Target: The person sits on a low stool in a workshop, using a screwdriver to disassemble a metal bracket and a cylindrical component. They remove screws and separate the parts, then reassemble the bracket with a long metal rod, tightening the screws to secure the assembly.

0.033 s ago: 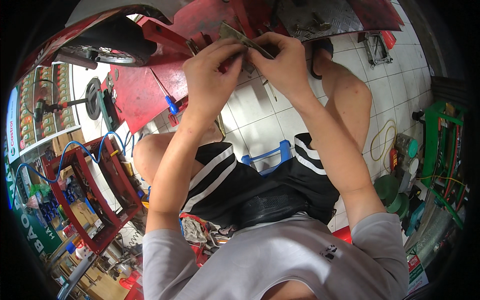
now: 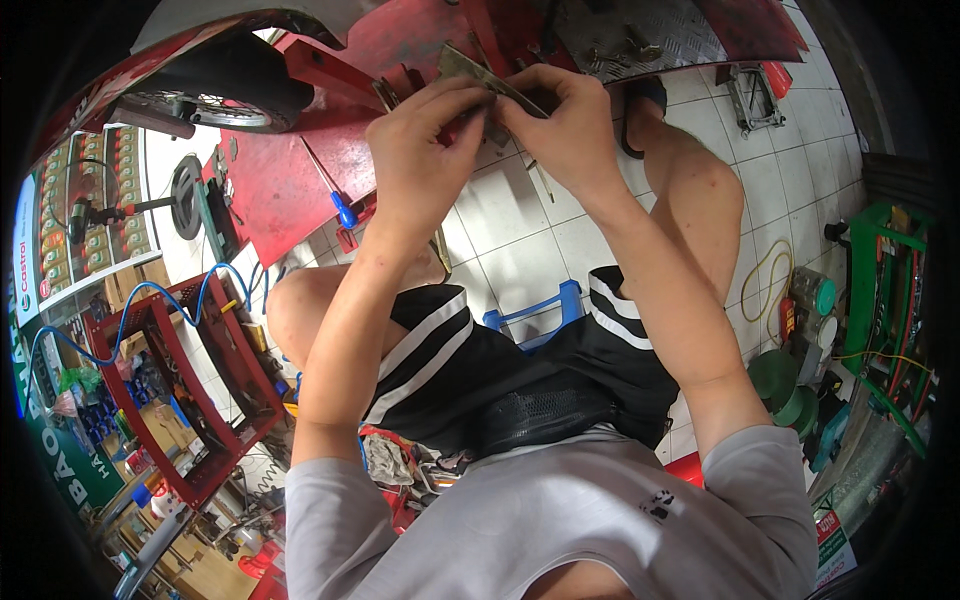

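A thin, dull metal plate (image 2: 470,75) is held at a slant at the top centre, beside the red metal stand. My right hand (image 2: 558,125) is closed on it, thumb against its face and forefinger curved over the far side. My left hand (image 2: 425,150) has its fingers curled at the plate's left part; what lies inside them is partly hidden. A blue-handled screwdriver (image 2: 343,208) lies on the red platform (image 2: 262,185) to the left of my hands. A slim rod (image 2: 545,178) shows just below the plate.
A motorcycle wheel (image 2: 215,85) is at upper left and a diamond-plate surface (image 2: 640,30) at upper right. A red trolley (image 2: 165,365) with a coiled blue hose stands left. A green rack (image 2: 875,260), containers and a yellow cord are right. A blue plastic stool (image 2: 568,300) is between my knees.
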Demonstrator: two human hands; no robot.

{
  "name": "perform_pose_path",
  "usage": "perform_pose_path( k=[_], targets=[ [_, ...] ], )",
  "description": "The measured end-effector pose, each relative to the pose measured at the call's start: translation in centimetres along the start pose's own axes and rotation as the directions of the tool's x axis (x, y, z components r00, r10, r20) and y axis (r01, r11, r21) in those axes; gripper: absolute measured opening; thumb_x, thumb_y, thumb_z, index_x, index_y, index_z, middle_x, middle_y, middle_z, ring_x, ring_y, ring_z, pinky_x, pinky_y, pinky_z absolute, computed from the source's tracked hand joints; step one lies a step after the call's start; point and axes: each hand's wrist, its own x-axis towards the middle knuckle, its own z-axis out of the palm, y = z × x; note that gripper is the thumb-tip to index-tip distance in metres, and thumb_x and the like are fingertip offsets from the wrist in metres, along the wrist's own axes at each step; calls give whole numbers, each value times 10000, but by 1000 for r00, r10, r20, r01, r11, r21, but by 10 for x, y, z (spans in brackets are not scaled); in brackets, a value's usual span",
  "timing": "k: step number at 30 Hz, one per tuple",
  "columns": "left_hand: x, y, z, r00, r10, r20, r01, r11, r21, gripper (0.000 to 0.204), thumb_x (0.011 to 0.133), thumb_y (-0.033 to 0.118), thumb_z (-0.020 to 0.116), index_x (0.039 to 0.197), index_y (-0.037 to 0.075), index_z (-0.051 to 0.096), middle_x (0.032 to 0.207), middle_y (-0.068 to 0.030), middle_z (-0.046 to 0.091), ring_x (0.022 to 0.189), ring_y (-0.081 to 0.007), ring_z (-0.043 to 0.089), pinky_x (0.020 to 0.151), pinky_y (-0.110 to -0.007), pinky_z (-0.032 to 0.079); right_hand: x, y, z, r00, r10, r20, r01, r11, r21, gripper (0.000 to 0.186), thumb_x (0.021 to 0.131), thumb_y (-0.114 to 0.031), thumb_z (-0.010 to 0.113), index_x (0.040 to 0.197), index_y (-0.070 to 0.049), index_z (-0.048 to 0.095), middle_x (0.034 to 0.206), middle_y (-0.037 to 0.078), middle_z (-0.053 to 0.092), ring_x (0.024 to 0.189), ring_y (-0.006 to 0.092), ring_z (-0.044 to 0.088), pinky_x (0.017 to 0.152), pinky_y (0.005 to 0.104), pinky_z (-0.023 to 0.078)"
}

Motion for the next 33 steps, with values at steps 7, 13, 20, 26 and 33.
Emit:
perform_pose_path(
  k=[7, 13, 20, 26, 33],
  targets=[
    [0, -1, 2, 999, -33, -36, 32, 999, -19, 166, 789, 24, 729, 955, 25, 744, 940, -122, 734, 757, -229, 709, 621, -286, 532, -2, -2, 2, 993, -99, -58, 94, 992, -79, 149, 729, -122, 717, 831, -16, 741, 744, 116, 724, 674, 206, 712, 654, 300, 541],
    [-2, -2, 2, 984, -175, 19, 176, 978, -113, 157, 789, 6, 723, 941, 27, 754, 920, -109, 731, 745, -230, 705, 641, -286, 531, -2, -4, 1, 979, -178, -102, 166, 979, -116, 149, 720, -117, 720, 833, -21, 738, 773, 122, 716, 675, 248, 701, 645, 324, 544],
    [-2, 1, 6, 998, 41, -39, -39, 998, 45, 170, 775, -7, 717, 940, 22, 746, 969, -97, 722, 780, -244, 702, 656, -292, 534, -3, -2, -2, 969, -242, -60, 223, 949, -221, 183, 765, -80, 744, 922, 13, 735, 789, 108, 742, 720, 154, 726, 656, 267, 546],
    [3, -1, 7, 997, 44, -56, -44, 999, -8, 178, 777, -14, 725, 952, 14, 741, 944, -104, 722, 763, -222, 705, 644, -286, 538, -4, -6, -2, 997, -66, -39, 61, 991, -115, 189, 776, -97, 743, 924, 21, 733, 760, 114, 739, 708, 130, 716, 647, 254, 533],
    [0, 1, 8, 969, -247, -14, 238, 947, -214, 154, 814, -7, 718, 964, 10, 743, 901, -111, 729, 692, -178, 695, 631, -271, 538, -3, -2, -1, 998, -52, -44, 47, 994, -97, 184, 794, -104, 741, 926, 25, 733, 755, 102, 739, 699, 112, 698, 646, 248, 524]
  ],
)
